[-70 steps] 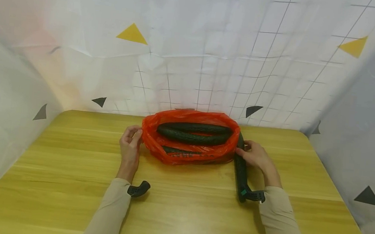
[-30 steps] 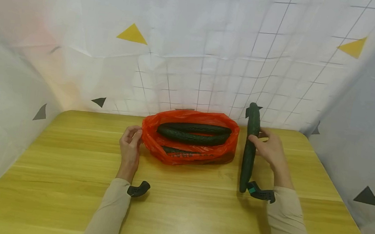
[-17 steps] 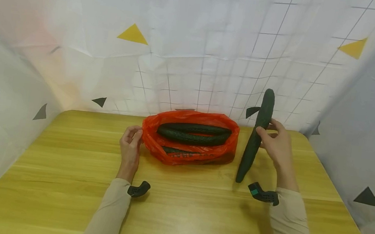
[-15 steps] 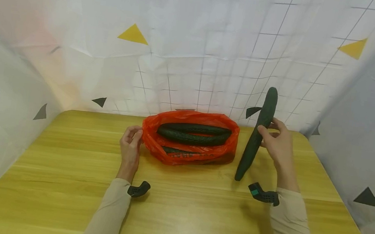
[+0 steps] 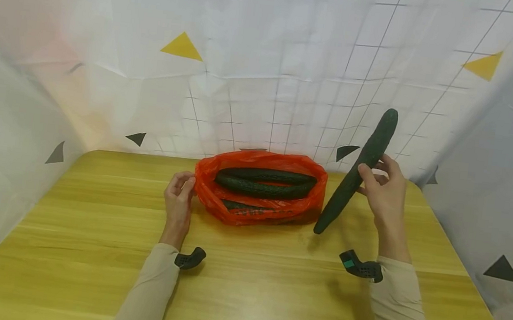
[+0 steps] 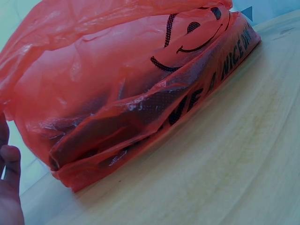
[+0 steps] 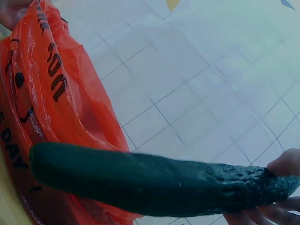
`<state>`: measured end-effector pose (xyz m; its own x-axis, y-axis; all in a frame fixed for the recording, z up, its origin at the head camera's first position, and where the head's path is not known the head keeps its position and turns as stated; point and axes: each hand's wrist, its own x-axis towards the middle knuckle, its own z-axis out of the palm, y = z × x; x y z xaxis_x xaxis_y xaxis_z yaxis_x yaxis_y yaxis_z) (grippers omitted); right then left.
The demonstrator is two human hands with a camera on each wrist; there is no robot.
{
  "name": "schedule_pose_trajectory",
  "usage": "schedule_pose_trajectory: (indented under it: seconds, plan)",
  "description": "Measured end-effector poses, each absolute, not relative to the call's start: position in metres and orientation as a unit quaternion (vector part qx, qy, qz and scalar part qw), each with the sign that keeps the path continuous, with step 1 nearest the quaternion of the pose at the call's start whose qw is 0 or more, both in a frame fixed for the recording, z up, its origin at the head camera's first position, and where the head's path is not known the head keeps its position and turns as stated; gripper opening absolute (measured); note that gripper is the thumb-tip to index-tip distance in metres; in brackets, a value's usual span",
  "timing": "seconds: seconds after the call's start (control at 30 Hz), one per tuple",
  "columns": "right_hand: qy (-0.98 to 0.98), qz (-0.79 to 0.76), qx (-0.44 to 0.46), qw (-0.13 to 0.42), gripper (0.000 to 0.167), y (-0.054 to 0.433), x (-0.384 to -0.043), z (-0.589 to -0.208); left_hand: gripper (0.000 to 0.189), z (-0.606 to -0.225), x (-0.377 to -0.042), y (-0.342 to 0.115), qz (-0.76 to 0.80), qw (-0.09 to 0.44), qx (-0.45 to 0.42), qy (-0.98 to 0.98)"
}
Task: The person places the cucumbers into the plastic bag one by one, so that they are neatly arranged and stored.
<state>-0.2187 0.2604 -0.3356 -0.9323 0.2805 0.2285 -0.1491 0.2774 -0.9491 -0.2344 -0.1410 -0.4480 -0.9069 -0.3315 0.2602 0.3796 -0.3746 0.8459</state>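
Observation:
A dark green cucumber is held up in my right hand, pinched near its middle between thumb and fingers. It slants, upper end to the right, lower end close to the right side of a red plastic bag. Inside the open bag lie two long cucumbers side by side, with part of another cucumber showing by the front wall. My left hand pinches the bag's left rim. In the left wrist view, black print and a smiling face mark the bag's side. The right wrist view shows the held cucumber overlapping the bag.
The bag stands on a yellow wooden table near its back edge. A white sheet with grid lines and triangles hangs right behind. Grey-white side sheets flank the table. Each wrist carries a black camera mount.
My right hand has lifted the cucumber from the table beside the bag, moving up and right. The cucumber has tilted, its lower end swinging left toward the bag. My left hand stays put.

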Motion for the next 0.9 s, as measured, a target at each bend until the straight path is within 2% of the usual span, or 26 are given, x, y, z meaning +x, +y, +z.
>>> schedule_pose_trajectory:
  seconds: [0.37, 0.7, 0.9]
  plan:
    - [-0.713, 0.671, -0.017, 0.204, 0.059, 0.250, -0.217, -0.328, 0.015, -0.447, -0.234, -0.141, -0.830, 0.214, -0.023, -0.515]
    - [-0.613, 0.749, 0.010, 0.249, 0.058, 0.233, -0.215, -0.324, 0.028, -0.446, -0.232, -0.141, -0.825, 0.211, -0.021, -0.524]
    - [-0.580, 0.767, 0.038, 0.271, 0.059, 0.222, -0.217, -0.328, 0.025, -0.447, -0.233, -0.141, -0.824, 0.215, -0.023, -0.524]
